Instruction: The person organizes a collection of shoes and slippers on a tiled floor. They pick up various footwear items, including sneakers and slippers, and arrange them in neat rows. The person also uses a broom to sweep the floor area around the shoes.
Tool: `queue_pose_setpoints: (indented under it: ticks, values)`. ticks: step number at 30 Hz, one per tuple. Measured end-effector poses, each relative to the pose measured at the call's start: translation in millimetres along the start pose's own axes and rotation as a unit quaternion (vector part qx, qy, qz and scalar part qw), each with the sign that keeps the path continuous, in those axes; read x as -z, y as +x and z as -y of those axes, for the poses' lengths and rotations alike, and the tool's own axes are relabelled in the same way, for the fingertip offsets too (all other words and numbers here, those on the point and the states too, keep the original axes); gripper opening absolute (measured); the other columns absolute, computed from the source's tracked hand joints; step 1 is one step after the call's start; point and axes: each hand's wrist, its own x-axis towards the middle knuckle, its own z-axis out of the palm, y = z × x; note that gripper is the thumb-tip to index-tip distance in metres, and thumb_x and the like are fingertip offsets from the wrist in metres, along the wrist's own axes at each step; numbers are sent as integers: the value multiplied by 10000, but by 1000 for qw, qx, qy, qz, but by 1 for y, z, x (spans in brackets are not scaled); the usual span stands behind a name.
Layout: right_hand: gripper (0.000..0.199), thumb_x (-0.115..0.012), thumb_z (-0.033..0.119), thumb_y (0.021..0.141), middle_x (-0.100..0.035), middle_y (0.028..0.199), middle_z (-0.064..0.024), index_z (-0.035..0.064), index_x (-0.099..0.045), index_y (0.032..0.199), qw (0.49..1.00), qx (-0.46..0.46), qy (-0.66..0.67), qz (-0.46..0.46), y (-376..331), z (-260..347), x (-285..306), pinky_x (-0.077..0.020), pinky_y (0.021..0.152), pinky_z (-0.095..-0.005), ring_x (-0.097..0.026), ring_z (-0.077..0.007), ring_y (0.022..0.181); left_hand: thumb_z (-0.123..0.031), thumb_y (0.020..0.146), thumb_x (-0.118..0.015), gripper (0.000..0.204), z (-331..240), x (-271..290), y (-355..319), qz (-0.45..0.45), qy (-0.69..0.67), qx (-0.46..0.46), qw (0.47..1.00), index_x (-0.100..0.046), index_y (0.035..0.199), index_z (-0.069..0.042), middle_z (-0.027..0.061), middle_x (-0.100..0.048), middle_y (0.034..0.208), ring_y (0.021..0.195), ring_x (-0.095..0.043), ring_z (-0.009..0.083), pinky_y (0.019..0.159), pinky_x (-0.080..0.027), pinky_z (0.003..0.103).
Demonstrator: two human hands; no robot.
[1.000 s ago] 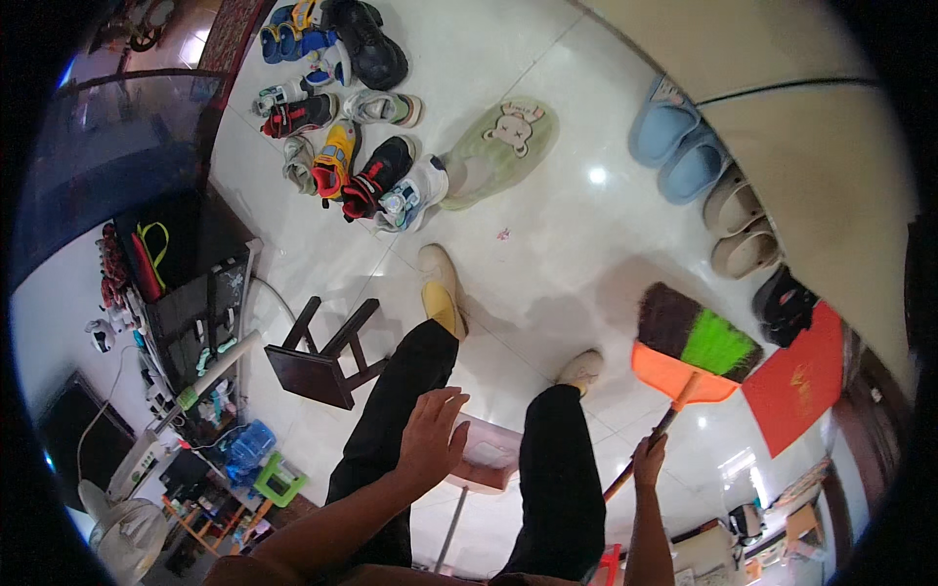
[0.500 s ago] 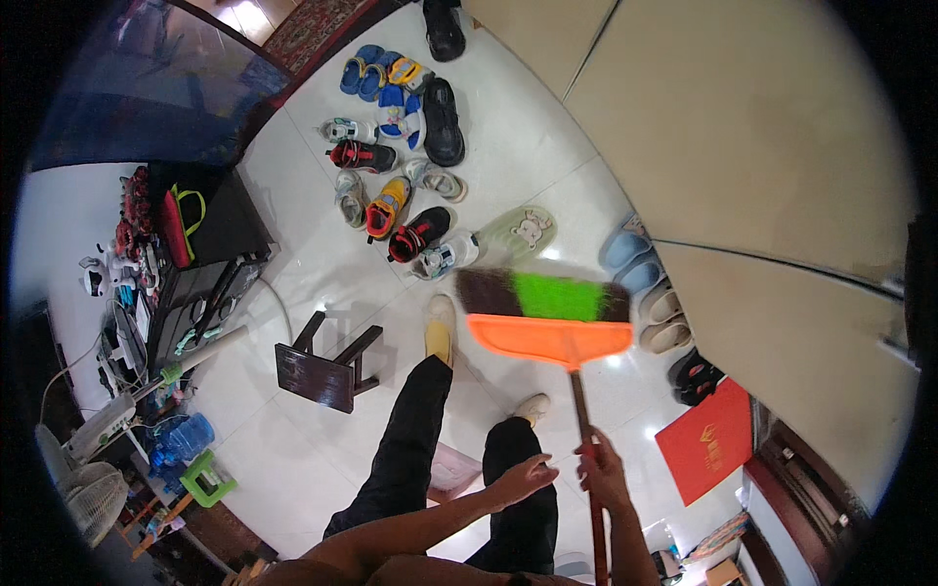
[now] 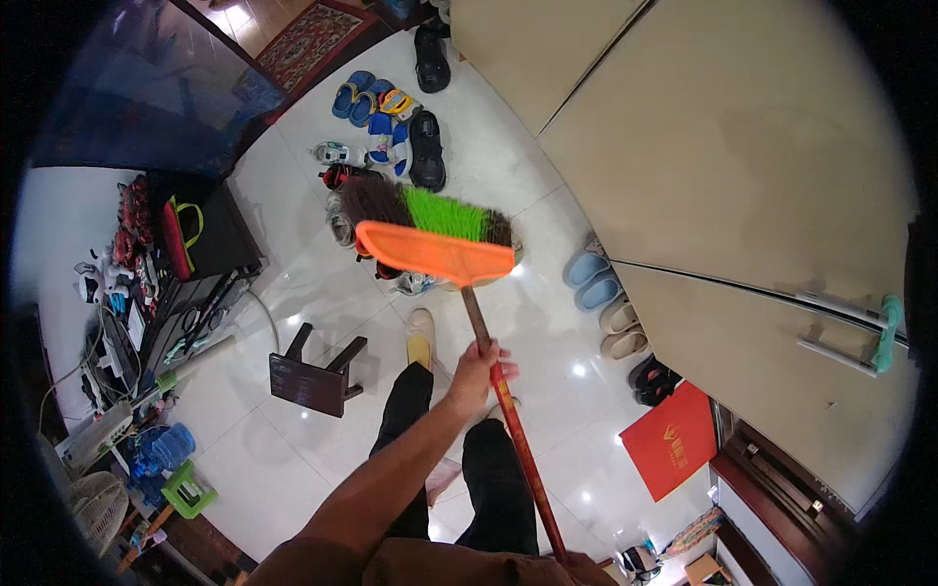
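Observation:
A broom (image 3: 435,256) with an orange head and brown and bright green bristles is raised, bristles up, over the scattered shoes. My left hand (image 3: 476,379) wraps round the upper part of its red-brown handle, just below the head. At the bottom edge, the handle's lower end meets my right hand (image 3: 583,566), whose fingers are hidden. Behind the broom head, several small shoes are partly covered, among them a white-and-grey shoe (image 3: 339,220). Farther off stand a black shoe (image 3: 426,151), blue sandals (image 3: 381,140) and blue clogs (image 3: 363,101).
A small dark stool (image 3: 308,384) lies on its side at left. Blue slippers (image 3: 591,281), beige slippers (image 3: 622,328) and black sandals (image 3: 653,380) line the cabinet (image 3: 743,156). A red mat (image 3: 669,439) is on the floor at right. A green stool (image 3: 188,490) and a fan (image 3: 98,503) stand at lower left.
The broom has swung left and away over the shoes. My left hand, off the handle before, is now on it; my right hand has slid down to the handle's lower end.

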Motion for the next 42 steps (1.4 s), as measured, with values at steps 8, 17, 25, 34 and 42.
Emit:
queue_pose_setpoints:
  ticks: [8,17,25,34,42]
  values:
    - [235,-571,193,829,-562,726,-22,29,-557,998,988,-55,-21,-142,15,35,-28,-430,519,-256,-532,-104,637,-160,887,-490,353,2,-35,34,23,102,22,994,-363,1209,-89,102,-513,1066,871,-584,239,727,-519,400]
    - [63,-532,118,830,-430,497,22,64,-512,804,961,-74,58,-259,113,50,1,-329,335,-228,-416,-76,382,-184,855,-553,532,52,89,-39,17,499,-11,867,-308,1323,-118,114,-558,1098,918,-571,181,774,-457,315]
    - [148,-574,169,824,-430,510,2,50,-493,792,959,30,105,-262,205,52,31,-355,326,-247,-414,-99,371,-225,742,-624,507,52,203,-146,-121,814,-162,544,-450,1192,-67,123,-522,1082,1004,-494,302,852,-390,435]
    - [107,-590,123,803,-411,496,24,53,-510,801,963,-36,115,-240,165,56,2,-305,319,-229,-389,-79,359,-277,763,-593,447,43,181,-134,-103,868,-114,472,-468,1152,-97,71,-498,1109,1036,-454,266,900,-333,445]
    - [105,-585,137,819,-438,519,21,70,-505,825,949,99,169,-249,243,71,-18,-314,309,-227,-397,-75,360,-263,781,-560,351,37,186,-127,-76,876,-118,461,-499,1089,-106,62,-525,1041,996,-478,257,864,-368,441]
